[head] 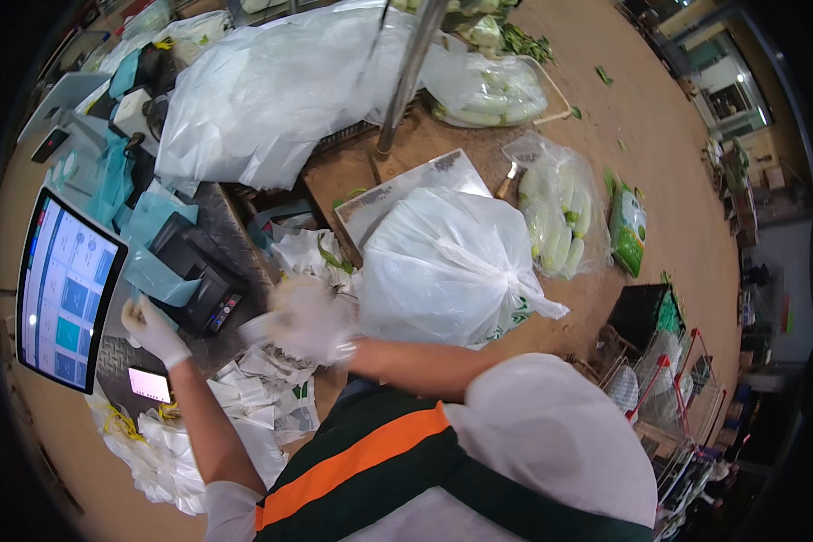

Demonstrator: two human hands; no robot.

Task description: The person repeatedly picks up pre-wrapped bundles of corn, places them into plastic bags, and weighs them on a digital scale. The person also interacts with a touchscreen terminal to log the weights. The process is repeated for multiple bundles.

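My left hand (152,332), in a thin white glove, is raised beside the touch screen (68,291), at the edge of some blue plastic film (159,271); whether its fingers grip the film is unclear. My right hand (308,318), also gloved, is motion-blurred above white plastic bags, with something pale and flat at its fingers, perhaps paper or a label. Between the hands and a little beyond stands a black label printer (206,284). A large knotted white plastic bag (440,267) rests on a scale plate (413,196) to the right of my right hand.
A phone (149,385) lies below my left hand, near stacked white bags (176,454). Bagged pale vegetables (559,210), a knife (508,181) and a green packet (628,230) lie at the right. A metal post (406,81) rises beside a large plastic-covered heap (278,88). Wire carts (671,393) stand lower right.
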